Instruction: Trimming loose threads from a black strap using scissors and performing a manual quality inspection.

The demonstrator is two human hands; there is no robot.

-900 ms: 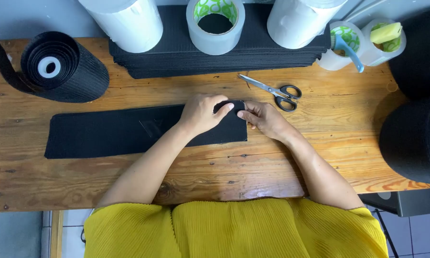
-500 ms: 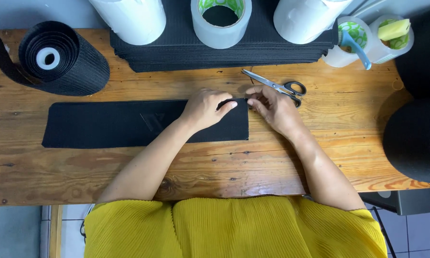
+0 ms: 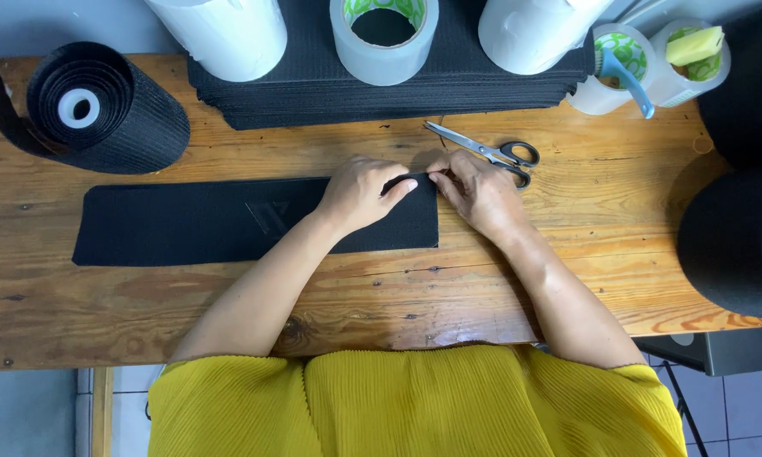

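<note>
Black fabric strip (image 3: 229,222) lies flat along the middle of the wooden table (image 3: 567,279), its long side running left to right, with a faint triangular mark near its centre. Both hands work at its right end. The left hand (image 3: 360,193) rests palm down on the cloth, fingers together and stretched toward the upper right corner, pressing it to the board. The right hand (image 3: 478,190) meets it from the other side, fingertips bunched and pinching the top edge of that same corner, just touching the left fingertips.

Scissors (image 3: 491,153) with black handles lie closed on the wood just beyond the right hand, blades pointing left. Behind them a stack of black cut sheets (image 3: 313,93) sits along the far edge, carrying two white rolls (image 3: 229,34) and a roll of clear tape (image 3: 383,38) between them. A roll of black ribbed material (image 3: 102,110) lies on its side at the far left, white core facing the camera. Two more tape rolls (image 3: 652,68) stand at the far right, one with a blue-handled tool, one with a yellow sponge. Large black rolls (image 3: 737,228) fill the right edge. The person wears a yellow pleated top (image 3: 415,406).
</note>
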